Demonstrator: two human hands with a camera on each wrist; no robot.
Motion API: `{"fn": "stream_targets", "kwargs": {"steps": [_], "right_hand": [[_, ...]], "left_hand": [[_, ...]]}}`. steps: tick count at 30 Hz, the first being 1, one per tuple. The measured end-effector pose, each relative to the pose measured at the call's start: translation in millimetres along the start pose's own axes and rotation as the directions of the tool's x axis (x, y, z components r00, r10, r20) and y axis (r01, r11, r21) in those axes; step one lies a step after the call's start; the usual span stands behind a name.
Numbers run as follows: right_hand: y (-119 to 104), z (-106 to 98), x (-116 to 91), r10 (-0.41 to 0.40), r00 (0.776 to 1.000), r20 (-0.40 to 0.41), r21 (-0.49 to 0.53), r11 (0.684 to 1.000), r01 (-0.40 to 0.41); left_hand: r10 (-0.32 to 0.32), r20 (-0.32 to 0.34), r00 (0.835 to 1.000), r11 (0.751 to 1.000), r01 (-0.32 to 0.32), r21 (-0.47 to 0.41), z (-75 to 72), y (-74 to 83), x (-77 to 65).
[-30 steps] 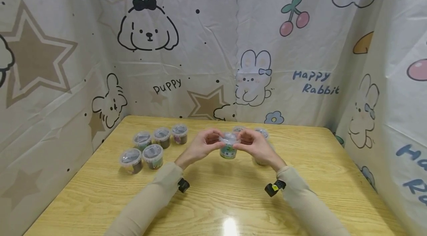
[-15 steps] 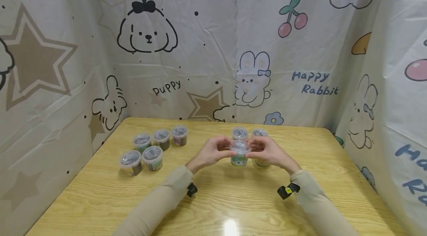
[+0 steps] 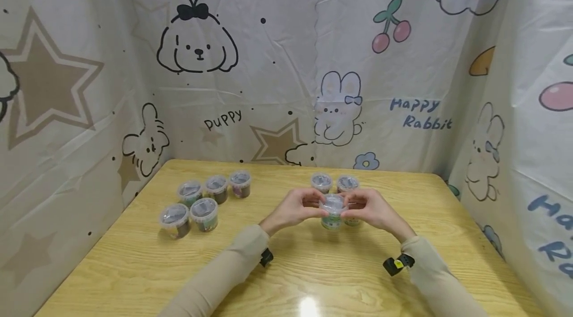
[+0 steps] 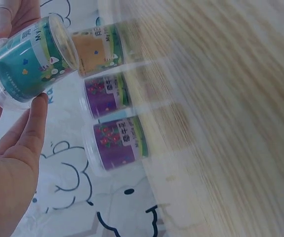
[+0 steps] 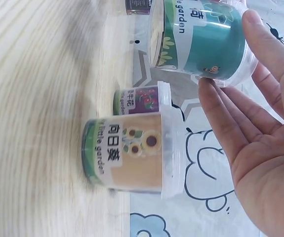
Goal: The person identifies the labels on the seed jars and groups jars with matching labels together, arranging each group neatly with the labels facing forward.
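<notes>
Teal printing wraps a clear plastic tub (image 3: 332, 221) held just above a wood-grained table (image 3: 134, 267) between a person's two hands, its base near the surface and apart from it. Glare and the angle leave whatever lies under its see-through lid (image 3: 333, 201) hard to make out from where I stand, and the right wrist view cuts off its upper edge.

The left hand (image 3: 294, 208) and right hand (image 3: 372, 210) mirror each other, wrists angled inward, thumbs on the near side; their curled fingers are parted only by the tub's width as they pinch it, some tips lost behind the rim.

Largely masked by the right hand in the head view, an orange-labelled tub (image 5: 137, 153) printed with sunflowers stands upright behind. Farther back are two purple-labelled tubs, one (image 4: 107, 95) just beside the other (image 4: 119, 143).

Five more rounded tubs (image 3: 204, 215) cluster well apart on the person's left, their small labels illegible. Beige sleeves (image 3: 224, 274) run out of frame at the bottom. Creased, cartoon-printed cloth (image 3: 277, 68) hangs around the table.
</notes>
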State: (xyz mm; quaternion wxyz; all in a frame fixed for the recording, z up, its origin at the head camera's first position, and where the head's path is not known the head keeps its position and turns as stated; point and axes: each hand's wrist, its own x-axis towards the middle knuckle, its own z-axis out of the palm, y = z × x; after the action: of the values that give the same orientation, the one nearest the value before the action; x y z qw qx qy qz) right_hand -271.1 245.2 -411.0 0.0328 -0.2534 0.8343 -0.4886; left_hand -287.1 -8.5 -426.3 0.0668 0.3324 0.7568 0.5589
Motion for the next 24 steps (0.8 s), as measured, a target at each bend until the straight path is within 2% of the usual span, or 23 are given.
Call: {"fn": "stream_targets", "kwargs": {"steps": [8, 15, 20, 24], "right_hand": [[3, -8, -10, -0.016, 1.0, -0.013, -0.009, 1.0, 0.016], [4, -17, -20, -0.005, 0.999, 0.032, -0.04, 0.999, 0.006], [9, -21, -24, -0.003, 0.999, 0.048, -0.048, 0.999, 0.005], [12, -24, -27, 0.002, 0.997, 0.073, -0.067, 0.998, 0.003]], "left_hand": [[0.023, 0.006, 1.0, 0.999, -0.023, 0.033, 10.4, 2.3, 4.4], [-0.011, 0.014, 1.0, 0.998, 0.01, 0.056, 18.1, 2.5, 4.8], [0.009, 0.025, 1.0, 0.996, -0.012, 0.084, 22.5, 2.0, 7.7], [0.022, 0.059, 0.998, 0.992, -0.029, 0.125, 27.2, 1.4, 10.5]]}}
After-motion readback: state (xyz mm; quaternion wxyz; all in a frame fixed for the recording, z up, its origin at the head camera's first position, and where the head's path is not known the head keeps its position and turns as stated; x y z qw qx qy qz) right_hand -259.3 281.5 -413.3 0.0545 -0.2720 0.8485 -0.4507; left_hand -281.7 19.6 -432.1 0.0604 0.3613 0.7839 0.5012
